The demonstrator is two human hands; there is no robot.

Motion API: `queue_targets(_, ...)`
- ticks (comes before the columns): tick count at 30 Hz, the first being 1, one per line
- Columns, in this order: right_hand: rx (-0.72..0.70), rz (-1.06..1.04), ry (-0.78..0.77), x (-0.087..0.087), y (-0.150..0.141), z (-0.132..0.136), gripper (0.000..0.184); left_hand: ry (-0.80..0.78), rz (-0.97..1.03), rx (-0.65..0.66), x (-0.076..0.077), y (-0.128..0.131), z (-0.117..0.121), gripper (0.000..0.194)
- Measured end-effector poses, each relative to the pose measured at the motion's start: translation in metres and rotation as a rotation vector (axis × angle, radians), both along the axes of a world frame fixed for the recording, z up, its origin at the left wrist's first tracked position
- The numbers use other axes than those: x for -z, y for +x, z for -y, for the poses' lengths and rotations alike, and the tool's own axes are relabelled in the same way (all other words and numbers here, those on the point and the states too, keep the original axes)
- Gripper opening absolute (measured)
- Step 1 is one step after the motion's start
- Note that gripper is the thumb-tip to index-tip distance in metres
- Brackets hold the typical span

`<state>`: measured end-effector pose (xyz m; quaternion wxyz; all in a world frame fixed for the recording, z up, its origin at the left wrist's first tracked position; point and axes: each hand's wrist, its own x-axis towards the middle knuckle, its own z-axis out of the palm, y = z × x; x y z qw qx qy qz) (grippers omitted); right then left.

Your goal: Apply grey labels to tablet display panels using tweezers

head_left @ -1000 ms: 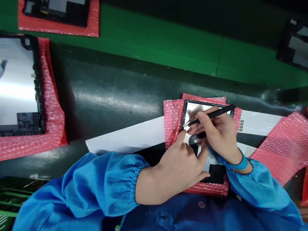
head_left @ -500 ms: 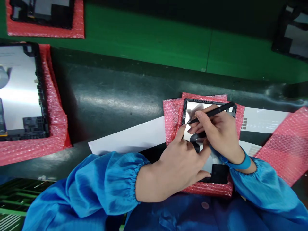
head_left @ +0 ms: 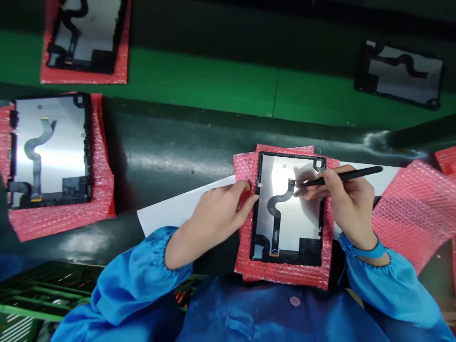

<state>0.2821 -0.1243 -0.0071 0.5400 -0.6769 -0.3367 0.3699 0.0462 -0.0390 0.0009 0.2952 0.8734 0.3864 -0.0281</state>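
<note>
A tablet screen panel (head_left: pixel 307 204) with a silver back and black frame lies before me on pink bubble wrap (head_left: pixel 285 274). A black ribbon cable (head_left: pixel 276 216) curves across its back. My right hand (head_left: pixel 351 202) is closed around black tweezers (head_left: pixel 351 175), a blue band at the wrist. Their tip points left, over the silver surface near the cable's upper end; I cannot tell whether it touches. At the panel's left edge is my left hand (head_left: pixel 221 209), its thumb at the frame and its index finger over the bubble wrap. Thumb and index are apart, with nothing between them.
Similar panels lie at the left (head_left: pixel 60 156), upper left (head_left: pixel 89 38) and upper right (head_left: pixel 399 73). White strips (head_left: pixel 160 209) run beneath my work. More pink bubble wrap (head_left: pixel 409 213) lies at right. Green crates (head_left: pixel 46 289) stand at lower left.
My left hand has drawn back from over the panel to its left edge. My right hand has moved the tweezers from the left frame toward the cable's upper end. The camera view has shifted.
</note>
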Motion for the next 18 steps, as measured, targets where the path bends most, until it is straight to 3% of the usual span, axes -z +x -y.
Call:
queue_targets(6, 0.042, -0.054, 0.082, 0.032, 0.010, 0.018, 0.026, -0.226, 0.189, -0.144, 0.004, 0.006, -0.006, 0.015)
queue_targets(11, 0.120, -0.116, 0.159, 0.037, 0.004, 0.016, 0.027, -0.278, 0.345, -0.248, -0.004, 0.016, 0.005, 0.021)
queue_targets(14, 0.166, -0.179, 0.179, 0.038, 0.002, 0.015, 0.028, -0.442, 0.549, -0.345, -0.004, 0.026, 0.007, 0.020)
queue_targets(18, 0.223, -0.213, 0.231, 0.037, 0.006, 0.014, 0.031, -0.644, 0.674, -0.401, -0.003, 0.047, -0.028, 0.052)
